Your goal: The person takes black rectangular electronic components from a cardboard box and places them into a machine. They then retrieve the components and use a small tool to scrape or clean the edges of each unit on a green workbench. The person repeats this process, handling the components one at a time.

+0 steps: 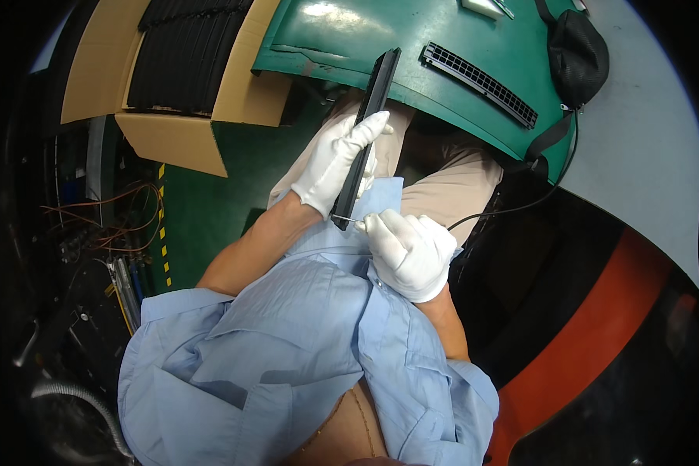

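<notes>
My left hand [342,159], in a white glove, is closed around the middle of a long, narrow black plastic strip [377,93]. The strip is held up at a slant over my lap, its far end near the table's edge. In its white glove, my right hand [412,250] pinches a thin metal tool [345,218] that looks like a small rod or pick. The tool's shaft reaches left to the near end of the strip and appears to touch it. Its handle is hidden inside my right fist.
A black grid-patterned strip [480,84] lies on the green table [326,39]. An open cardboard box [171,140] at the far left holds several black strips. A black mesh pouch [579,58] with a cable sits at the table's right. Loose orange wires [132,217] hang at left.
</notes>
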Motion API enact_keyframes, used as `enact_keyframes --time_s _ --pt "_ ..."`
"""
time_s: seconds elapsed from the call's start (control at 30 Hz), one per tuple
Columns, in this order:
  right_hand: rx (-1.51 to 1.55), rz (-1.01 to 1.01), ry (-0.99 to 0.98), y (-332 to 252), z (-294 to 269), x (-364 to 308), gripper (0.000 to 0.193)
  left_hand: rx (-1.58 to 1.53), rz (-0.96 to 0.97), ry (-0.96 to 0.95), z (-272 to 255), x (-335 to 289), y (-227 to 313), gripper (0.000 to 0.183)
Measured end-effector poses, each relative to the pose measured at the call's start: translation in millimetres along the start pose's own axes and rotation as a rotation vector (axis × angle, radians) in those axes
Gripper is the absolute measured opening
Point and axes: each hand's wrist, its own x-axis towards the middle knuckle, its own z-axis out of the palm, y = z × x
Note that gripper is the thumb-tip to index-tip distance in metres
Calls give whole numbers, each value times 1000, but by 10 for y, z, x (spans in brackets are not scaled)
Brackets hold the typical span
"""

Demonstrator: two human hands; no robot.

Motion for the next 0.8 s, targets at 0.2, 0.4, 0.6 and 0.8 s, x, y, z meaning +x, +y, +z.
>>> enact_keyframes --time_s 0.2,0.4,0.6,0.8 --pt "94 31 53 -45 78 -56 28 9 -38 17 0 33 1 37" --pt "145 94 63 -88 50 -82 31 61 -23 -13 -6 -33 2 45" --pt "144 101 86 -101 106 -127 35 -86 -116 -71 -128 -252 -200 55" --pt "86 105 78 -97 44 -134 28 -20 -178 49 -78 -492 -265 56"
